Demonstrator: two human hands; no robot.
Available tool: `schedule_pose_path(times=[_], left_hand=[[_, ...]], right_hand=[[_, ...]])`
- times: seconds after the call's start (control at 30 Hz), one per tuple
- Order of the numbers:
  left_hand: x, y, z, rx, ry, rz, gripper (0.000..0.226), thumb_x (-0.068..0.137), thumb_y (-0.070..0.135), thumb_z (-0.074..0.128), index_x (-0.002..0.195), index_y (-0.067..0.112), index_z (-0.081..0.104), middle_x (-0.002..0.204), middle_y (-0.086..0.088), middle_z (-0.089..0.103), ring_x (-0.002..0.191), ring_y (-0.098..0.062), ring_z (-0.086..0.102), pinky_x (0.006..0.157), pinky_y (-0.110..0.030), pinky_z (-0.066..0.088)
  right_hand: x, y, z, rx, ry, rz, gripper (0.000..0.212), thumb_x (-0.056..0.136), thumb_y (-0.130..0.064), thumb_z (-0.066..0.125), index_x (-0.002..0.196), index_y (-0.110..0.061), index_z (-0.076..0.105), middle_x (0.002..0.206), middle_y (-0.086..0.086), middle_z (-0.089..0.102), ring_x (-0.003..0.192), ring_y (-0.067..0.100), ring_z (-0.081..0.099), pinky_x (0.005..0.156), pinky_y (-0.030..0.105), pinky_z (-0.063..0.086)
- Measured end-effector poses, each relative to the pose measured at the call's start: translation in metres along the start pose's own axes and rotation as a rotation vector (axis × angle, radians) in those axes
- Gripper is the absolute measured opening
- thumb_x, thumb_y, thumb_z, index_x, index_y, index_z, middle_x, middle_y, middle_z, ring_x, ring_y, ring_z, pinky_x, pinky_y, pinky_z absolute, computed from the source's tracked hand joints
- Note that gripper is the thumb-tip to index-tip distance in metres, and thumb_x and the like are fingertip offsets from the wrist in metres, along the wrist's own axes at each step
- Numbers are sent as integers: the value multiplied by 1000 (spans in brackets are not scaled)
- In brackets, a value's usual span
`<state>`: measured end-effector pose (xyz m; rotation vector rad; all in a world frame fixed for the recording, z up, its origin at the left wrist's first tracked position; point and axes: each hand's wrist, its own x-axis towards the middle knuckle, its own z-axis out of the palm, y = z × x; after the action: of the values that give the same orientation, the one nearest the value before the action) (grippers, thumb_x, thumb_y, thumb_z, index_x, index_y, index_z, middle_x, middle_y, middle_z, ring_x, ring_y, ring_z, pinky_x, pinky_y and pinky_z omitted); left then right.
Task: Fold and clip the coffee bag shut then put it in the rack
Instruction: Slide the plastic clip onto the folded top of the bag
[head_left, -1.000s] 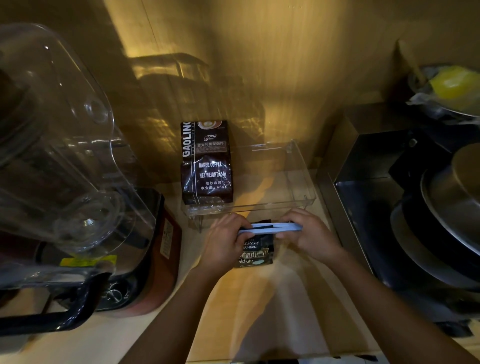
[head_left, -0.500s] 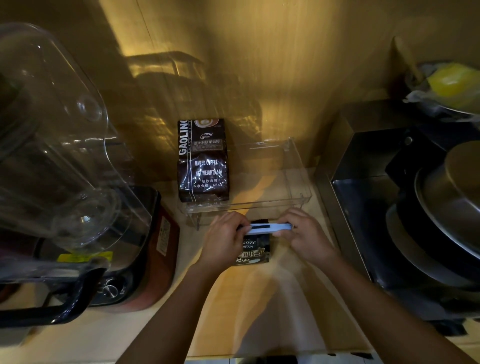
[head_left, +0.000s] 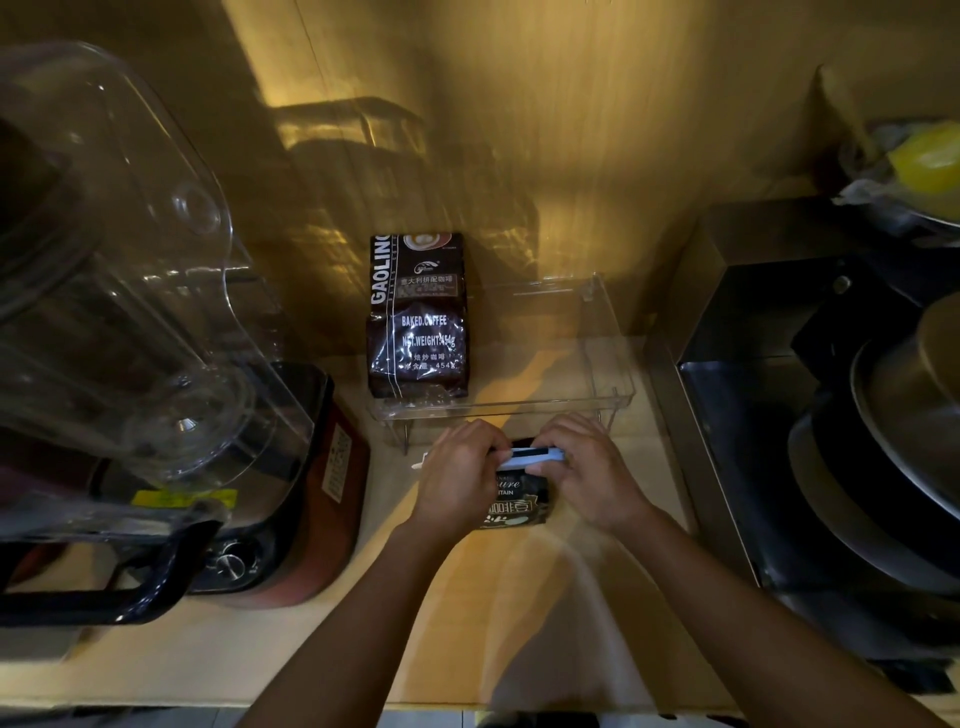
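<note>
Two hands work the small coffee bag (head_left: 511, 501) on the counter (head_left: 311, 649), just in front of the clear rack (head_left: 613, 364). Left hand (head_left: 460, 480) and right hand (head_left: 587, 475) each have fingers closed on an end of the pale blue clip (head_left: 535, 458) across the bag's top. Folding appears done; clipping is underway, not confirmed shut. Racking remains. A second coffee bag (head_left: 418, 317) already occupies the rack's left side.

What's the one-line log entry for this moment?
step: clipping | left hand + right hand: on clip across bag top | bag: on counter | rack: one other bag
</note>
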<state>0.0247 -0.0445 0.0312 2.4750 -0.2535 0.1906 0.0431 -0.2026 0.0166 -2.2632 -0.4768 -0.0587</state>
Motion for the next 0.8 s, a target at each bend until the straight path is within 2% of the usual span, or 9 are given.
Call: schedule_pose_path(times=[0.23,0.6,0.8], left_hand=[[0,2,3,-24,24,1,10,79,-2,58,73,6,58,79,-11,67,76,-27,57,70,-33,36],[1,2,2,5,-8,43,6,82,3,57,78,5,60,81,-13,67,77,-29,57,73,-40,41],[-1,-3,-11,52,-60,79,4,84,12,57,84,9,60,87,-9,65,85,-26,55,77,-39,40]], right_hand=[[1,-4,4,12,-7,-3,10,74,-3,67,82,-1,63,85,15,62,87,25,52,78,25,27],[5,-4,6,-58,-55,-73,8,74,-3,67,81,-2,62,84,15,62,85,28,53,73,23,23],[6,1,3,-95,-75,-101,14,74,-10,61,83,0,62,84,17,62,85,30,53,79,32,30]])
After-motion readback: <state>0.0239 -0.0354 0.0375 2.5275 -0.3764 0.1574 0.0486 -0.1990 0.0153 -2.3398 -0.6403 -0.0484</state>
